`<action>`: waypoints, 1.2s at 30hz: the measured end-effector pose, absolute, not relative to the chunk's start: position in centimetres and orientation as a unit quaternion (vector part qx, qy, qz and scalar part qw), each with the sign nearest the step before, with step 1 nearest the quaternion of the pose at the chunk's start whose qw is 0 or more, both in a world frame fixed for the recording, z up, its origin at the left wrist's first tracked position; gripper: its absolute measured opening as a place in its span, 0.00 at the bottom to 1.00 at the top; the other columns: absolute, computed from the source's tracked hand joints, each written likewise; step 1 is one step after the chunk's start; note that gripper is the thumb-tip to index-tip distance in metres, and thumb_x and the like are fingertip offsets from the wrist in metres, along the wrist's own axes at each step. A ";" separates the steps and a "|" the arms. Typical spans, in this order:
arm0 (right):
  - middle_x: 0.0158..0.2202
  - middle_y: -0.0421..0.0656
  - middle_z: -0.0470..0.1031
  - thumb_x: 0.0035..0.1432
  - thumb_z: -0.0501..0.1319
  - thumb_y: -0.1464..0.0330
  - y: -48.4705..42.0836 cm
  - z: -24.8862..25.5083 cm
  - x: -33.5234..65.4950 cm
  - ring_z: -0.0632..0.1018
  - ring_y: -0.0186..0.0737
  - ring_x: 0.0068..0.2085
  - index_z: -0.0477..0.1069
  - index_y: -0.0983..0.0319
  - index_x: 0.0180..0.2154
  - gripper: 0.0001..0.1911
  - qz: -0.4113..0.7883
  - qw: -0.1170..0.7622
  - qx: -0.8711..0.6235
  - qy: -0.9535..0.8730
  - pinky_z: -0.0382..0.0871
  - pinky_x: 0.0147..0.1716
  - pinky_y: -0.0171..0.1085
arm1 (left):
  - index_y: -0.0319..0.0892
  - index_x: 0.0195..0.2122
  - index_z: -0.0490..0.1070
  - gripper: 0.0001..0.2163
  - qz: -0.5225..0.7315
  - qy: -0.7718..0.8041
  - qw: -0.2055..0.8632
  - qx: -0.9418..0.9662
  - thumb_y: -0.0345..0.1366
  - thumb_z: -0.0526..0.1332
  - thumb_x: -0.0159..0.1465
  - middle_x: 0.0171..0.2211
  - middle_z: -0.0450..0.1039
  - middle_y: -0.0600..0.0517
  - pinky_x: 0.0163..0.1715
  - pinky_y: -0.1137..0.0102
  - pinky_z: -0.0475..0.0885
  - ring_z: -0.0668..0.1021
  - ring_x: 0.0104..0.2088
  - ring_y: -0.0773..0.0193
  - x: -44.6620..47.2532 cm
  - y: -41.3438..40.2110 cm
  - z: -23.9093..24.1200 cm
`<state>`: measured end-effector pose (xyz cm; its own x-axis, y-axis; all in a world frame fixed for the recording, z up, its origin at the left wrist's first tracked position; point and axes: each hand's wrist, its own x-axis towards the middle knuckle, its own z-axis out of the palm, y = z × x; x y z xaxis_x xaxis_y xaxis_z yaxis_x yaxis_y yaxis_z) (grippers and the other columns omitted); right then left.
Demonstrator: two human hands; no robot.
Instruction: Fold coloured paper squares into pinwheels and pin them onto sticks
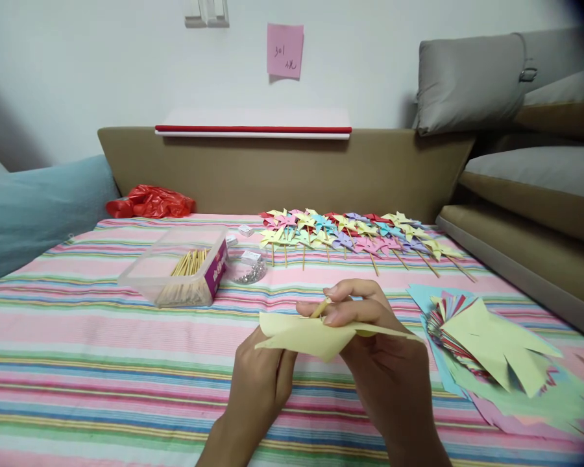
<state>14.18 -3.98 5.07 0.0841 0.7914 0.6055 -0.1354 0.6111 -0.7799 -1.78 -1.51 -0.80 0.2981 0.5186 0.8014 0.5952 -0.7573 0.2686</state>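
Note:
Both of my hands are raised over the striped cloth, around a pale yellow paper pinwheel (316, 337). My left hand (265, 373) is closed at the paper's left side, with most of its fingers hidden behind it. My right hand (387, 344) has its fingers bent over the paper's far side, pinching a short visible end of a thin wooden stick (320, 307). The stick leans at a slant just behind the paper. How the stick and the paper are joined is hidden.
Beyond my hands lie several finished pinwheels (343, 227) on sticks. To the left, a plastic box (146, 269) holds wooden sticks, beside a clear dish (250, 275) of small metal pieces. Cut paper sheets (491, 344) are piled at right. A red bag (150, 201) lies farther back.

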 end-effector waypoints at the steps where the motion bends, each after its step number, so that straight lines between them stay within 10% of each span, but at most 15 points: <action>1: 0.42 0.46 0.77 0.62 0.65 0.73 -4.0 5.1 14.2 0.76 0.45 0.52 0.79 0.53 0.39 0.08 0.333 0.683 -0.284 -0.584 0.80 0.49 0.48 | 0.44 0.45 0.71 0.10 -0.485 -0.343 0.046 -0.803 0.26 0.55 0.67 0.37 0.79 0.50 0.34 0.67 0.73 0.79 0.35 0.58 -1.8 -1.5 -0.8; 36: 0.41 0.39 0.68 0.61 0.67 0.66 -2.5 3.3 13.6 0.82 0.39 0.44 0.78 0.54 0.36 0.00 0.508 0.706 -0.182 -0.459 0.78 0.48 0.42 | 0.41 0.46 0.70 0.11 -0.507 -0.317 0.001 -0.801 0.21 0.58 0.65 0.39 0.77 0.47 0.37 0.67 0.74 0.79 0.39 0.59 -2.5 -1.2 0.0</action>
<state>13.62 -2.46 3.26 0.0637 0.8837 0.4637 -0.5505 0.4187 -0.7223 -2.46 -1.23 -0.01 0.2840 0.5071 0.8137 0.5094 -0.7988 0.3200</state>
